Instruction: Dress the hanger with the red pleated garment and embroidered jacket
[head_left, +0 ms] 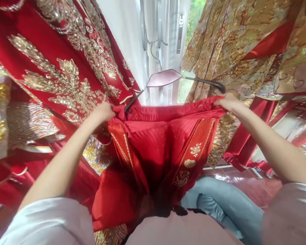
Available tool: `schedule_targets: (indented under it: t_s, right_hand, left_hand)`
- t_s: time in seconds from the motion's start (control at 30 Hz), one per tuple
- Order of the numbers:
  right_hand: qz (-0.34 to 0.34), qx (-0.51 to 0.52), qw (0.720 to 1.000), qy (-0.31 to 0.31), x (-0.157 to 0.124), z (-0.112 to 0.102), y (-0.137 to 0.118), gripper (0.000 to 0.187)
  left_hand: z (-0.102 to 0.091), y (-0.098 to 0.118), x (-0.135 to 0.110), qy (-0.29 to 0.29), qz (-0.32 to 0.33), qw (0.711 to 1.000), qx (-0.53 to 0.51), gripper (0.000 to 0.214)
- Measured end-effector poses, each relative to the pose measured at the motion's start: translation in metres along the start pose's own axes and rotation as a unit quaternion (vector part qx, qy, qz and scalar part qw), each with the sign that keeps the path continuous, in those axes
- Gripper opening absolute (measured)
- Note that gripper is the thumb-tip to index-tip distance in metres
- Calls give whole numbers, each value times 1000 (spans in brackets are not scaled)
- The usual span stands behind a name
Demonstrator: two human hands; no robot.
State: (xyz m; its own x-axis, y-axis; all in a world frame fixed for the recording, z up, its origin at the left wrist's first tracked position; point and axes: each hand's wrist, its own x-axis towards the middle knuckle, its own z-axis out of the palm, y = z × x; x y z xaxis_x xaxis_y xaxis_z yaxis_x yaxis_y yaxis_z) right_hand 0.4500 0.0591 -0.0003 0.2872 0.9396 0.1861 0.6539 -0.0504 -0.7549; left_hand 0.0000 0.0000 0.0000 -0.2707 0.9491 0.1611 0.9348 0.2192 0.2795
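A red garment (148, 136) with a gathered waistband hangs stretched between my two hands, and gold embroidery runs down its orange-red bands. My left hand (105, 111) grips the left end of the waistband. At the right end, my right hand (228, 102) has its fingers closed on the cloth. A hanger (164, 78) with a pinkish flat centre and dark arms stands just behind the waistband. Its left arm tip dips inside the waistband, while the right arm tip shows above the cloth beside my right hand. The hanger's hook (154, 51) points up near a metal bar.
A red gown (48, 64) with gold beading hangs at the left. Gold patterned garments (227, 58) hang at the right. A white door or window frame (168, 30) with a handle stands behind. My jeans-clad leg (227, 197) is below, over a tiled floor (245, 183).
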Motion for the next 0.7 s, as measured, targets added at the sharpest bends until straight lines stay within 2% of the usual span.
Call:
schedule_targets:
  t_s: [0.13, 0.17, 0.27, 0.33, 0.4, 0.5, 0.6, 0.7]
  right_hand:
    - [31, 2, 993, -116, -16, 28, 26, 21]
    - [34, 10, 989, -141, -19, 36, 34, 19]
    - [55, 82, 973, -210, -18, 64, 57, 18]
    - [98, 187, 943, -259, -10, 80, 65, 20]
    - [144, 275, 906, -288, 1, 92, 64, 11]
    - [191, 357, 869, -284, 21, 102, 47, 34]
    - [188, 418, 838, -297, 41, 108, 23, 59]
    - [141, 428, 830, -328, 59, 112, 0, 71]
  left_hand:
    - [61, -23, -27, -128, 25, 990, -60, 6]
    - [78, -30, -35, -169, 24, 980, -102, 10]
    - [121, -49, -54, -217, 13, 961, -174, 23]
    - [136, -55, -63, -233, 6, 950, -206, 24]
    - [137, -56, -67, -233, 5, 945, -231, 25]
    - [120, -48, -68, -179, 17, 957, -226, 26]
    - [94, -41, -65, -112, 31, 973, -198, 25]
    - [70, -39, -64, -68, 30, 981, -181, 24]
